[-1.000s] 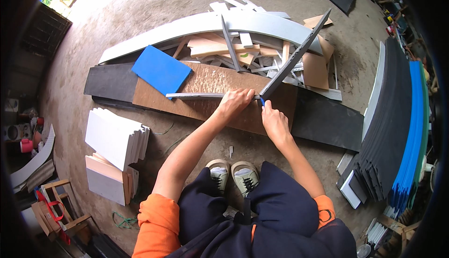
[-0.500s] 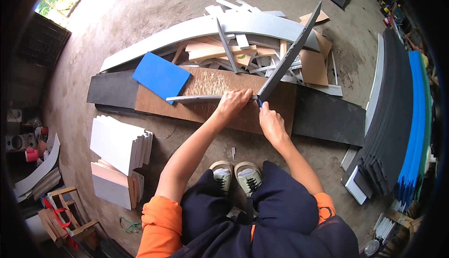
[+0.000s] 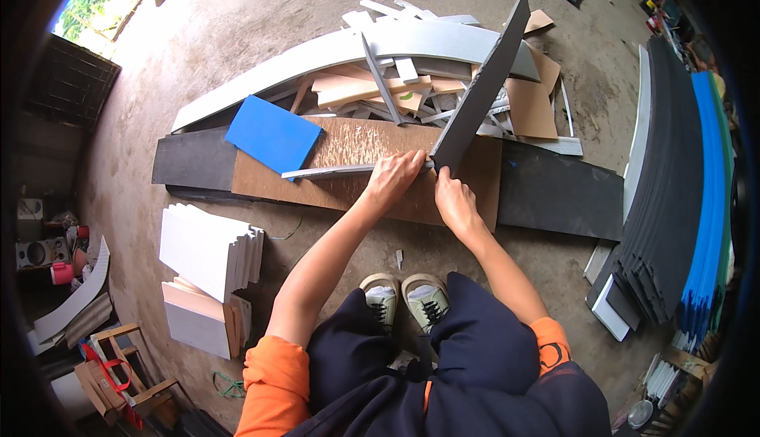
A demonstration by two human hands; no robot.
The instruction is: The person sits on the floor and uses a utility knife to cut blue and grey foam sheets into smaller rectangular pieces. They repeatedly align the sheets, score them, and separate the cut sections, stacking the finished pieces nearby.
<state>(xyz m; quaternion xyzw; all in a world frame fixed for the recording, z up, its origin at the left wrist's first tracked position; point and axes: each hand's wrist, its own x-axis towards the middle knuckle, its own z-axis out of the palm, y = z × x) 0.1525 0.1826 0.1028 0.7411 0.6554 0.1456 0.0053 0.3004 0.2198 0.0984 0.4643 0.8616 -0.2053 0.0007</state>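
Note:
A dark grey foam board [image 3: 484, 85] stands on edge over a scuffed brown wooden board [image 3: 317, 188]. Its right part slants up and away, while a pale-edged stretch [image 3: 326, 173] runs left, the two meeting between my hands. My left hand [image 3: 395, 176] is closed on the left stretch close to that join. Just right of it, my right hand [image 3: 457, 201] grips what looks like a utility knife [image 3: 437, 169]; only a bit of blue shows, and its blade is hidden against the board. A blue foam sheet [image 3: 273, 134] lies left of my hands.
Behind the wooden board lie foam offcuts [image 3: 348, 93] and a long pale strip [image 3: 301, 57]. Black sheets [image 3: 562, 191] extend beneath it. White blocks [image 3: 198, 247] are stacked at left; black boards [image 3: 657, 191] and blue boards [image 3: 704, 199] stand at right.
The upright part of the grey board has swung slightly left, showing more of its dark face. My right hand has shifted a little left, toward the left hand. The view has shifted slightly.

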